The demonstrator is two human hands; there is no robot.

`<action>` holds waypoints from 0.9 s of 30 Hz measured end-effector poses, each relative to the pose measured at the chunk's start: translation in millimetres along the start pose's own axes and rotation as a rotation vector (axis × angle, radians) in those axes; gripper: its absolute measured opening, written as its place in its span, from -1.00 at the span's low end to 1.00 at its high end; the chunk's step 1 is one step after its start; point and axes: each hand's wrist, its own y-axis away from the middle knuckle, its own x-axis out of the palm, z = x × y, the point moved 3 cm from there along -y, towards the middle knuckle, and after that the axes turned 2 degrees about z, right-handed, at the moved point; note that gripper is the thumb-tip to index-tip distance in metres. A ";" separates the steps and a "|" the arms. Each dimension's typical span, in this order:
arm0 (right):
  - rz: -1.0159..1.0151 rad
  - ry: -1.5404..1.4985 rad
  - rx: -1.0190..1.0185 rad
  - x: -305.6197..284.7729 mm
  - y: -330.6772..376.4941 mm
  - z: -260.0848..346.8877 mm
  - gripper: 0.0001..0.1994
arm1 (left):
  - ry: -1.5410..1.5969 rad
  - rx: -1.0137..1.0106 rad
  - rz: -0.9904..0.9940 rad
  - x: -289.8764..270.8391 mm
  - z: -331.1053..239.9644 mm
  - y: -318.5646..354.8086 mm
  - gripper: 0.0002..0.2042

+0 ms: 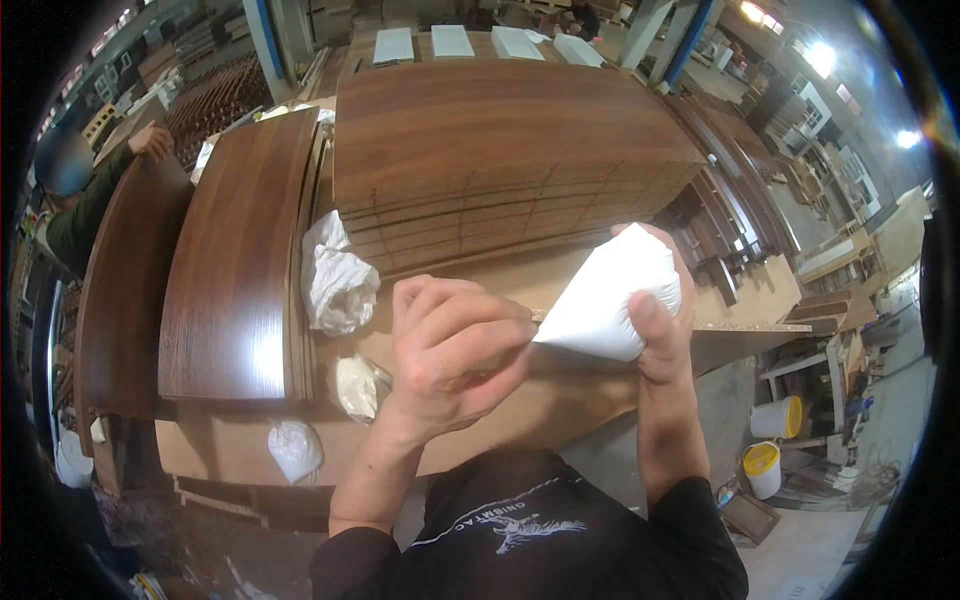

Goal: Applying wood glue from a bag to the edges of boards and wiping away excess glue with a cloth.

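My right hand (pixel 668 310) is wrapped round a plump white plastic bag (pixel 607 300), cone-shaped like a piping bag, with the thumb pressed into its near side. The bag narrows to a point toward the left. At that tip, my left hand (pixel 460 345) is closed in a pinch, its fingertips meeting the plastic; whether they also hold something small is hidden. Both hands are raised over the near part of a brown worktable (pixel 480 410). Left of my left hand lie a crumpled white bag (pixel 338 280), a cream-coloured bag (pixel 357 388) and a small filled white bag (pixel 295 450).
A tall stack of brown wood-grain boards (pixel 500 130) stands ahead, with more boards (pixel 235 260) to the left. A co-worker's hand (pixel 151 141) rests on an upright brown panel (pixel 130 290). White buckets with yellow rims (pixel 762 470) stand on the floor at right.
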 end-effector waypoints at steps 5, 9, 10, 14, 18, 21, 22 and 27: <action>0.016 0.029 -0.033 0.5 -1.4 -0.1 -0.27 | -0.004 -0.022 -0.009 -0.5 0.6 0.5 -0.78; 0.011 0.027 -0.025 0.5 -0.4 -1.0 -0.28 | 0.017 -0.062 -0.006 -1.1 1.0 5.8 -0.78; 0.007 0.028 -0.024 0.8 -0.2 -1.1 -0.27 | 0.072 -0.115 -0.051 -1.2 4.4 11.1 -0.78; -0.003 -0.025 -0.003 -1.0 -1.1 -2.7 -0.27 | 0.105 -0.170 -0.102 -2.7 9.4 15.4 -0.78; 0.002 -0.009 -0.007 -2.1 -0.8 -0.8 -0.28 | 0.013 -0.099 -0.004 -0.6 -1.7 -0.3 -0.80; 0.009 0.032 -0.026 -0.3 -0.7 -0.7 -0.28 | -0.008 -0.021 0.016 0.1 1.3 4.1 -0.82; 0.008 0.022 -0.032 -0.5 -0.6 -0.9 -0.28 | 0.051 -0.051 -0.010 -1.0 3.2 7.2 -0.84; -0.014 -0.025 -0.017 -7.5 -0.8 -2.8 -0.28 | 0.197 -0.194 -0.146 -10.1 16.9 21.4 -0.93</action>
